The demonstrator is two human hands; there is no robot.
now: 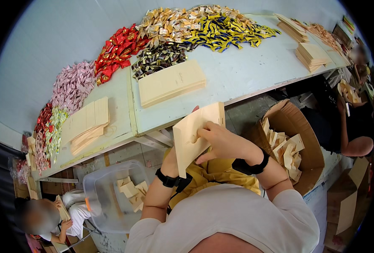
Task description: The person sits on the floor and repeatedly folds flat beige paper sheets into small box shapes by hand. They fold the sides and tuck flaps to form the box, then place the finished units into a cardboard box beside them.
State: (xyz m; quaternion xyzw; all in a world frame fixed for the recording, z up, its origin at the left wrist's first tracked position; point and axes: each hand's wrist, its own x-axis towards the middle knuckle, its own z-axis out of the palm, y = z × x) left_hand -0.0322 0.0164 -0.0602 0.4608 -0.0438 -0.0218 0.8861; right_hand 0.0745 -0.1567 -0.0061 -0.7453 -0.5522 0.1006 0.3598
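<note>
A thick, flat bundle of cream paper bags [193, 136] is held tilted in front of my lap. My left hand [171, 160] grips it from behind. Most of that hand is hidden by the paper, with a fingertip showing above the top edge. Across the front face lies my right hand [218, 140]. Its bent fingertips press into a small dent in the paper, and its thumb is at the lower edge. Beyond the bundle, a stack of similar cream paper bags [172, 82] lies on the white table [237, 69].
Wrapped sweets in heaps, red [117, 52], pink [71, 85] and yellow-blue [225, 31], line the table's back. A plastic tub [101, 189] and a cardboard box [312, 158] hold folded paper pieces. People sit at left [73, 215] and right [357, 126].
</note>
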